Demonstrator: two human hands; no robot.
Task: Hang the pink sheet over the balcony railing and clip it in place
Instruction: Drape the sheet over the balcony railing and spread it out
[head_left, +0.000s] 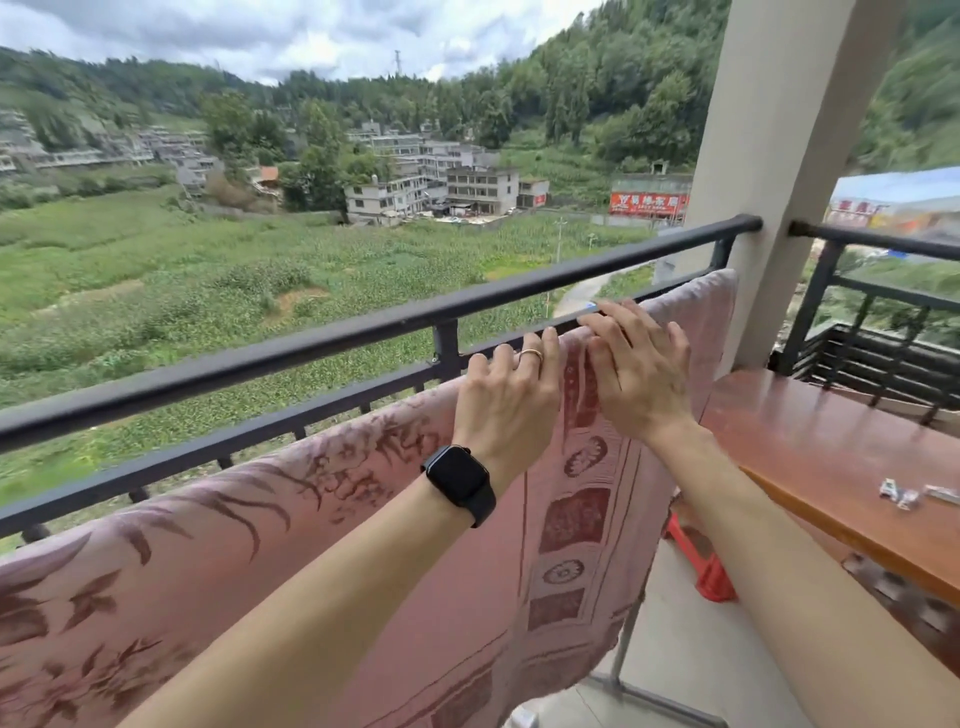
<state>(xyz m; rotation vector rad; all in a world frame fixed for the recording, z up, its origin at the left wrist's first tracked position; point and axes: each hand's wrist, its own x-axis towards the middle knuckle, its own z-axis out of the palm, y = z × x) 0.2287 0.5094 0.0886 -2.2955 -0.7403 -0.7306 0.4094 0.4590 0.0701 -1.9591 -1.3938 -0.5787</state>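
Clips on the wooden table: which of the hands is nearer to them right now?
Right. The right hand is on the top edge of the pink sheet, up and left of the clips; the left hand sits beside it, farther left.

Two forearms show from the lower edge of the frame, both bare up to the picture's border. The left wrist carries a black smartwatch (457, 480), with a rounded rectangular case, a dark blank glass face and a matte black strap. On the left hand (506, 395), at centre frame, a thin gold ring (531, 354) bands one finger. The right hand (639, 374), just right of it, is bare.
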